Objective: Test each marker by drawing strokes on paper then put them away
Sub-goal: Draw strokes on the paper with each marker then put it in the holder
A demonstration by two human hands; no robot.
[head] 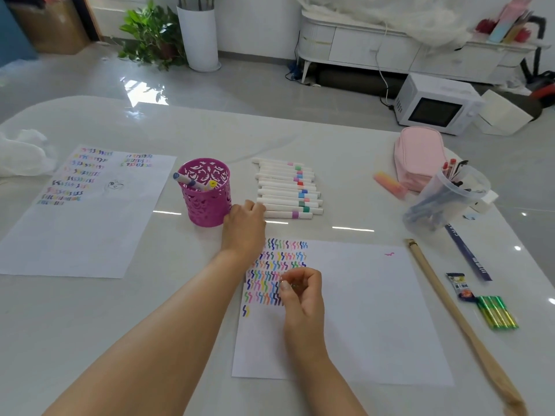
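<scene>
A row of white markers with coloured bands lies on the table behind the near paper, which carries rows of coloured squiggles at its top left. My left hand reaches to the left end of the nearest marker, the purple-banded one, and its fingers curl over that end. My right hand rests on the squiggles with fingers loosely curled, and I see nothing in it. A purple cut-out pen cup just left of my left hand holds a blue marker.
A second squiggle-covered sheet lies at the left. At the right are a pink pencil case, a tilted clear cup of pens, a long wooden stick, green batteries and a ruler.
</scene>
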